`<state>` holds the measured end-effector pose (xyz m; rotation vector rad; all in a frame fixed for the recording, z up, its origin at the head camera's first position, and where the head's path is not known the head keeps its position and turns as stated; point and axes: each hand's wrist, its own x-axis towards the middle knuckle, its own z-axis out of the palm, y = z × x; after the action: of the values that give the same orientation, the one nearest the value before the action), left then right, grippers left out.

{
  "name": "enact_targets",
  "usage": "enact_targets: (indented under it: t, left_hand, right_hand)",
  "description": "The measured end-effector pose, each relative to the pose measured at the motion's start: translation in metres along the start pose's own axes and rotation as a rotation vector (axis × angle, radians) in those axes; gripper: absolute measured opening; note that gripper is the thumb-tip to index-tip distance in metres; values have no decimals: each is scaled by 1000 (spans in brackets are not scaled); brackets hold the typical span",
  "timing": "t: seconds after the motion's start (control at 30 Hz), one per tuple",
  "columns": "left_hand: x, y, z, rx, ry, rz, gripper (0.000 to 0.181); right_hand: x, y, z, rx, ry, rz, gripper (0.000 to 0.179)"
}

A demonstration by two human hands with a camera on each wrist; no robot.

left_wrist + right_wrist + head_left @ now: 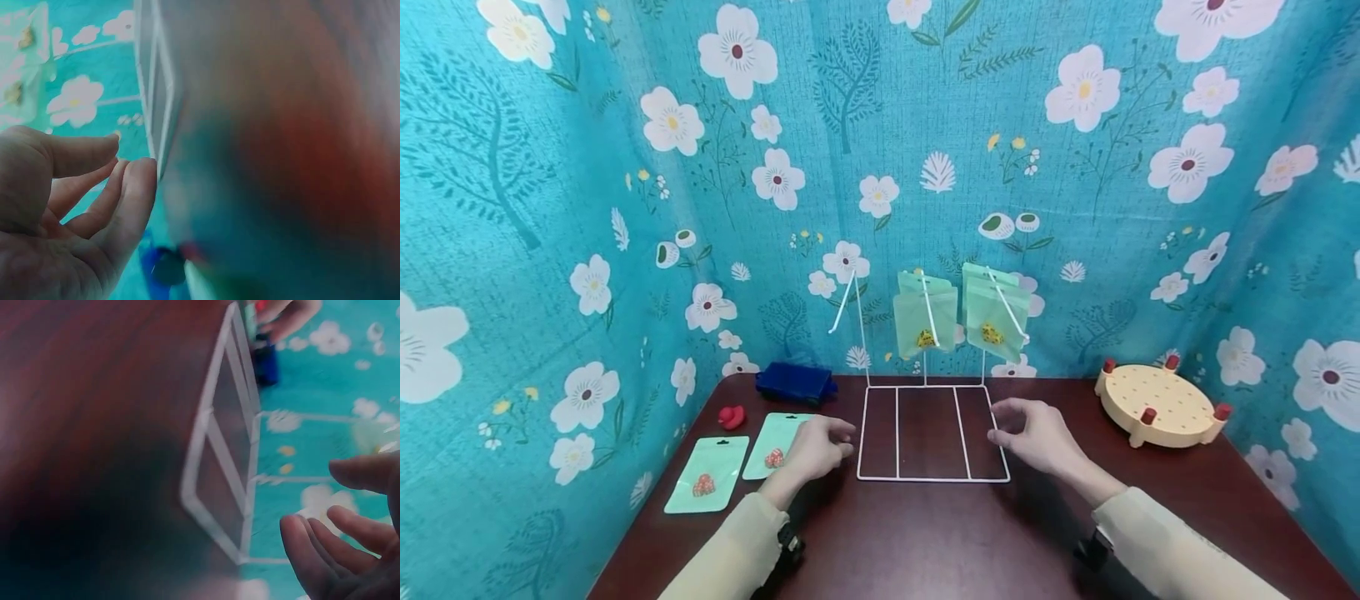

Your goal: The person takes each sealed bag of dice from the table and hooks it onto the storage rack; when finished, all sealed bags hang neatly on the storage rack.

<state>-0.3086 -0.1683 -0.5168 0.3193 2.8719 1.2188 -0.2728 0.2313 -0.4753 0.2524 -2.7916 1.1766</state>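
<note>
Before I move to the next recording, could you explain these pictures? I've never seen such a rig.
There is no machine, just a person's bare left hand and right hand. The wide picture comes from a head camera; the others from each wrist. On the table stands a white wire rack with green pouches on its hooks. Left of it lie two flat pouches, a small red object and a blue item; right, a round pale piece. Neither hand holds anything.

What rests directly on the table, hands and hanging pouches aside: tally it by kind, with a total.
Green pouches: 2
White wire rack: 1
Blue object: 1
Small red figure: 1
Round cream stand: 1
Total: 6
</note>
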Motion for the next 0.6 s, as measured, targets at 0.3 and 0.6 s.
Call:
enact_targets:
  t: [0.3,0.6]
  left_hand:
    - [-21,-38,-80,63,85,-74,35]
    - [-50,-84,-144,130,91,-174,41]
  right_hand:
    - [10,47,27,111,-77,213,44]
    - [15,58,33,193,-77,276,48]
